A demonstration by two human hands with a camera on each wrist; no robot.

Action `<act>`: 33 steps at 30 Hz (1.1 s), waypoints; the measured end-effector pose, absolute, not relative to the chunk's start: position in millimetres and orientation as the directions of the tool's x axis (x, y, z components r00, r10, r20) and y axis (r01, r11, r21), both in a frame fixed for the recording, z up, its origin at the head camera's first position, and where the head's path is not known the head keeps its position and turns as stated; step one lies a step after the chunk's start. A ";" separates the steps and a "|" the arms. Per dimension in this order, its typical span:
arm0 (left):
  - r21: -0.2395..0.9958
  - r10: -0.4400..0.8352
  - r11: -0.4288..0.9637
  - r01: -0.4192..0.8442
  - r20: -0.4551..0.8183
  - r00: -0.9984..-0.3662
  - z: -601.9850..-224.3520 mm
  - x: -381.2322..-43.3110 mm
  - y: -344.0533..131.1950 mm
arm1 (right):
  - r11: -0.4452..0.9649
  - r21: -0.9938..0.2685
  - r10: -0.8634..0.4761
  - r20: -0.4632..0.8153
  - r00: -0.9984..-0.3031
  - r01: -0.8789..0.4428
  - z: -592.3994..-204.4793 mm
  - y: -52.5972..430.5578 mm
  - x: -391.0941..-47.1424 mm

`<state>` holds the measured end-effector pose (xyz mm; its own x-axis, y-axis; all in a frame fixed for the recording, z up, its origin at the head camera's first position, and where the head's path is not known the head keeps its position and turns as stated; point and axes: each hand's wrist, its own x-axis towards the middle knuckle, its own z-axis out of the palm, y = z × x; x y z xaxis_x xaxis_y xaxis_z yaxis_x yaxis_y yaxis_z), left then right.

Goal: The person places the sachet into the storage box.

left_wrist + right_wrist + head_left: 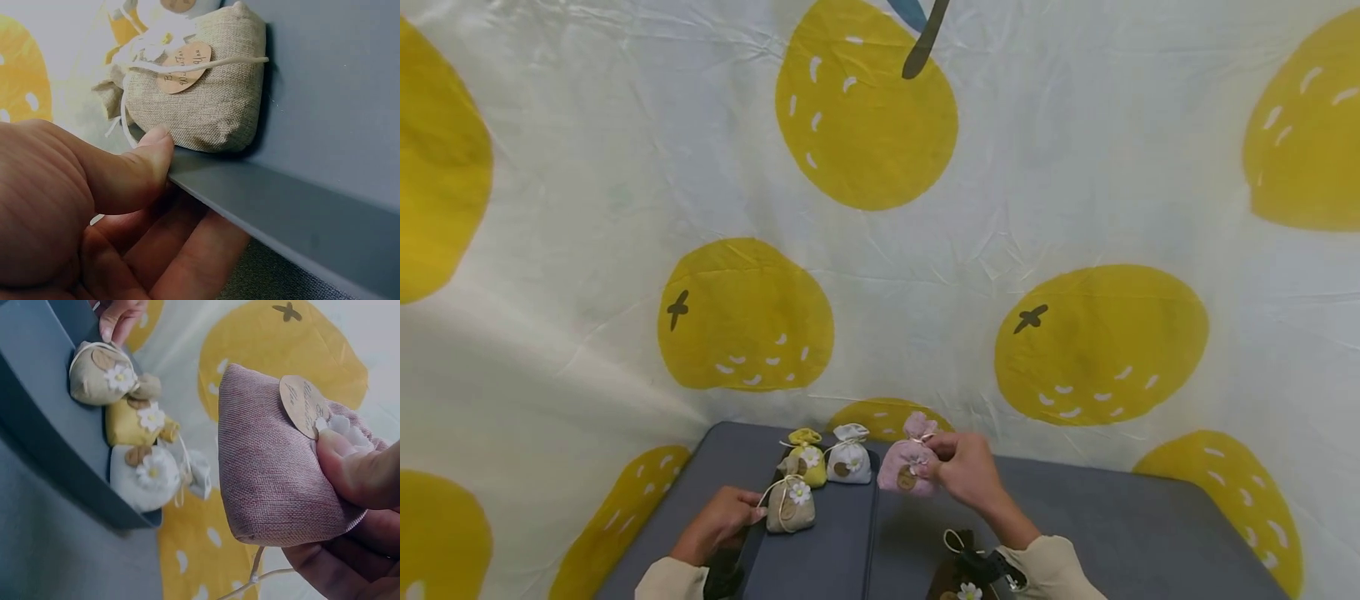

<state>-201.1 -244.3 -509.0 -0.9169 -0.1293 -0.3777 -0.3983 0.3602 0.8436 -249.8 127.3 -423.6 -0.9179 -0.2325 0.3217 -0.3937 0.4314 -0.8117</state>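
Observation:
My right hand (972,475) pinches a pink drawstring sachet (275,469), with a round tag and white flower, between thumb and fingers. The sachet is raised just right of the dark grey tray (827,567). My left hand (722,521) grips the tray's left wall (269,209), thumb inside and fingers underneath outside. Beside that thumb lies a beige sachet (790,510) with a cord and flower. Behind it in the tray are a yellow sachet (812,477) and a white sachet (848,468), near the far end.
A dark brown sachet (942,583) with a white flower is on the grey table (1097,525) near the front, partly hidden by the right wrist strap (992,568). A white cloth (910,333) printed with yellow fruit hangs behind the table.

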 end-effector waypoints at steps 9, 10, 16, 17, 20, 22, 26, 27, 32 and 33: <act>0.859 -0.144 0.346 -0.378 -0.350 -0.926 -512.3 -200.4 -243.0 | 0.419 -0.741 -0.316 0.423 -0.849 -0.525 -425.7 89.3 -260.5; 0.858 -0.145 0.346 -0.379 -0.350 -0.925 -512.9 -200.7 -243.2 | 0.419 -0.734 -0.320 0.431 -0.844 -0.534 -426.8 85.3 -262.0; 0.855 -0.139 0.360 -0.374 -0.347 -0.928 -515.7 -202.0 -244.5 | 0.418 -0.725 -0.341 0.433 -0.835 -0.547 -434.0 64.9 -269.3; 0.852 -0.138 0.366 -0.374 -0.348 -0.927 -515.7 -202.2 -244.8 | 0.427 -0.720 -0.343 0.432 -0.834 -0.548 -434.9 61.9 -270.1; 0.846 -0.131 0.379 -0.375 -0.352 -0.927 -515.8 -202.4 -246.0 | 0.438 -0.714 -0.348 0.426 -0.835 -0.546 -437.3 53.8 -272.2; 0.842 -0.129 0.388 -0.374 -0.353 -0.927 -516.0 -202.4 -246.6 | 0.433 -0.710 -0.358 0.430 -0.829 -0.555 -438.9 49.2 -273.5; 0.844 -0.127 0.386 -0.372 -0.351 -0.928 -517.4 -203.9 -244.1 | 0.439 -0.693 -0.368 0.442 -0.818 -0.572 -442.9 42.4 -277.8; 0.844 -0.127 0.386 -0.371 -0.350 -0.928 -517.3 -204.2 -243.3 | 0.442 -0.684 -0.369 0.451 -0.813 -0.580 -444.0 40.8 -279.4; 0.850 -0.124 0.379 -0.365 -0.345 -0.931 -515.6 -204.4 -241.9 | 0.462 -0.635 -0.383 0.487 -0.785 -0.619 -451.5 30.7 -287.0; 0.852 -0.123 0.378 -0.363 -0.343 -0.931 -515.5 -203.9 -242.8 | 0.463 -0.634 -0.388 0.484 -0.784 -0.620 -453.1 28.5 -287.7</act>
<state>-203.9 -242.8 -515.5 -0.9314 -0.1228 -0.3428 -0.3632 0.3780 0.8516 -287.7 28.5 -453.1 -0.7844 -0.3884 0.4836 -0.6198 0.4629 -0.6337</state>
